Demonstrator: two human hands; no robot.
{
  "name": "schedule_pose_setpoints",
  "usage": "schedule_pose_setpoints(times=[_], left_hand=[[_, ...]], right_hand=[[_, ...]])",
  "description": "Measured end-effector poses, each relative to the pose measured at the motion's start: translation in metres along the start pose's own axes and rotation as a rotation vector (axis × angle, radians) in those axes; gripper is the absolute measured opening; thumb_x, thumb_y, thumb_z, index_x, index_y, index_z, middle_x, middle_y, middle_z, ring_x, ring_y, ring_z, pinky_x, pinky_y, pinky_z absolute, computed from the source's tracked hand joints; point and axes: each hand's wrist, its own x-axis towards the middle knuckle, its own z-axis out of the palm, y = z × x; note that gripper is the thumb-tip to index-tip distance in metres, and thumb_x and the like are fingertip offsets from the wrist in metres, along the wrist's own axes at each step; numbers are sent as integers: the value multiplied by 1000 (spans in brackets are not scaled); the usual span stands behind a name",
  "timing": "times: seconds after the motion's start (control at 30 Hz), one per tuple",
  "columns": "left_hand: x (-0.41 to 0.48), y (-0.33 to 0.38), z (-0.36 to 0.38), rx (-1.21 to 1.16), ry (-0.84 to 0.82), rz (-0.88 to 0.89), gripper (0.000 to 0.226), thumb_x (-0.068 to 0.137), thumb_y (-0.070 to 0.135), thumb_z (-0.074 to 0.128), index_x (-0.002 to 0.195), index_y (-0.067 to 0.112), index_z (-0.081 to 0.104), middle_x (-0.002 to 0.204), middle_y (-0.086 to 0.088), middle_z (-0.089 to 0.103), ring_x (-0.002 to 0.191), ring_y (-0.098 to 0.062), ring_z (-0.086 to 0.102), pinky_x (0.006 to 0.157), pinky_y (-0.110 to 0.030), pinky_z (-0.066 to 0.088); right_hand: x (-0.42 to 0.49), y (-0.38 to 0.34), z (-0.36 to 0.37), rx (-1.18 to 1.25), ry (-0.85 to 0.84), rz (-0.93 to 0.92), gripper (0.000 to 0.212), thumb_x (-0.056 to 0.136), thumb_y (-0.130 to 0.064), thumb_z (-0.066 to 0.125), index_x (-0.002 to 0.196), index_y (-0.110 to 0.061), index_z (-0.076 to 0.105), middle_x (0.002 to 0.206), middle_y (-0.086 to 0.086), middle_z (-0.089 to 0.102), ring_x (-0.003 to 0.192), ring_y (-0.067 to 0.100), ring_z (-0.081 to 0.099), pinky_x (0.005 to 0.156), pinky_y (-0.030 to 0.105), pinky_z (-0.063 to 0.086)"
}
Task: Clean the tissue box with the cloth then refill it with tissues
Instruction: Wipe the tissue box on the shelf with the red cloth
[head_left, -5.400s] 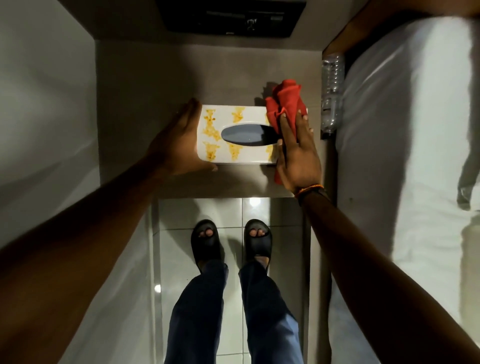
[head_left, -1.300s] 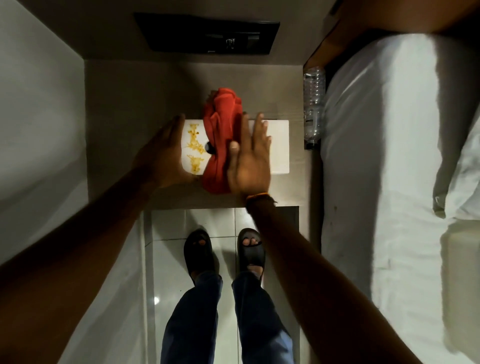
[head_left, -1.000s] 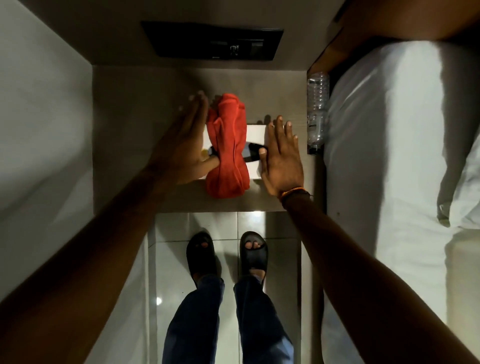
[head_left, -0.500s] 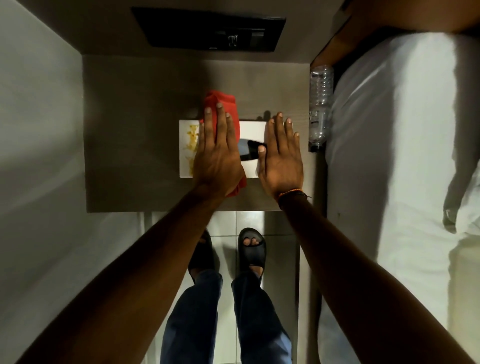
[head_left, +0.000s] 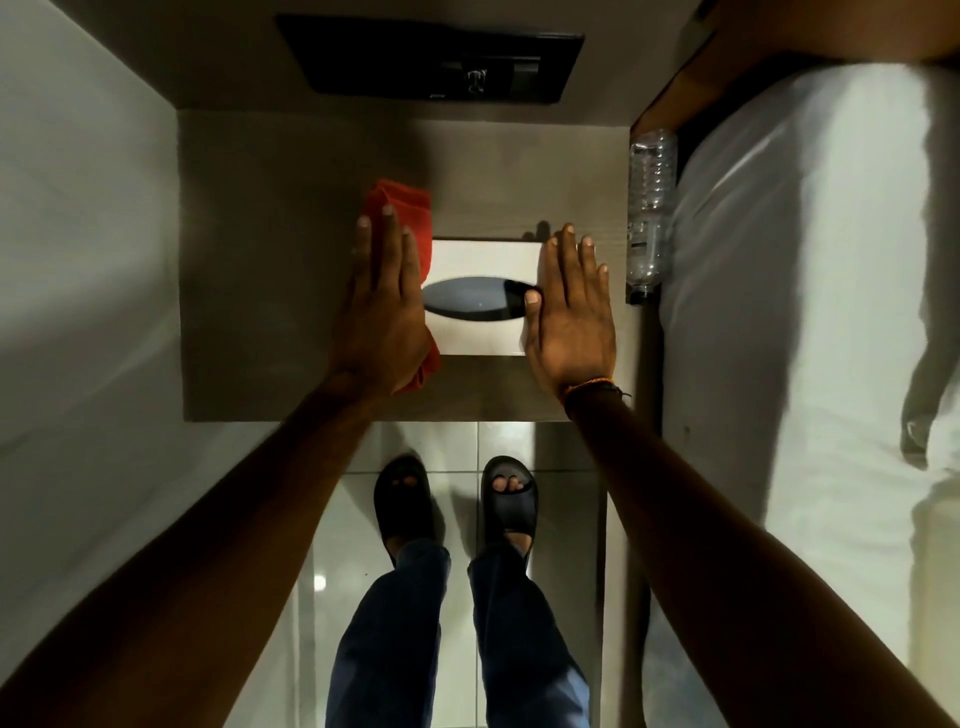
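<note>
From my feed: tissue box (head_left: 480, 270) sits mid nightstand (head_left: 260, 312), oval slot up; L hand (head_left: 382, 306) flat, fingers straight, pressing red cloth (head_left: 402, 208) onto box's L end, not gripping it; R hand (head_left: 569, 312) also flat & open on R end, thumb at slot edge, bracing. Box looks light, thin-walled, prob. empty, so I'd expect it to skid or dent under hard wiping; best held by the short ends. Cloth soft, bunches easily. Plastic bottle (head_left: 649, 208) stands near R, apart from box; top looks clean where visible; refill not started.
</note>
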Motion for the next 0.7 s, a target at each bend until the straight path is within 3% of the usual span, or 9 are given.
schedule_pose_setpoints(times=[0.1,0.27,0.4,0.53,0.7], left_hand=[[0,-1,1,0,-7,-24,82,95,24,52,157,-4,5,165,-29,2,150,-53,5,121,-59,20],[3,18,-1,-100,41,1,67,92,15,17,155,-8,15,164,-30,8,148,-57,5,120,-63,16],[6,43,8,-121,111,103,57,101,14,27,153,-11,20,161,-33,16,147,-57,13,120,-63,18],[9,65,6,-105,28,98,57,107,20,15,157,-5,4,164,-30,0,149,-54,-1,122,-60,12],[2,30,2,19,110,163,55,104,14,25,155,-5,20,161,-30,21,147,-50,22,118,-53,30]], right_hand=[[-1,-1,1,-4,0,3,60,105,-31,27,158,-5,26,167,17,21,156,34,16,125,52,20],[0,-2,4,-15,22,0,59,105,-30,28,158,-5,26,167,17,22,155,35,17,125,52,20],[-1,-2,5,-12,31,-2,58,106,-30,29,158,-4,26,167,17,22,155,35,17,125,51,20],[-1,0,3,-5,20,-2,58,105,-30,30,158,-4,26,167,17,21,156,35,16,126,51,18],[-2,-1,1,7,27,-4,58,106,-29,29,158,-4,27,167,17,22,156,35,16,126,51,18]])
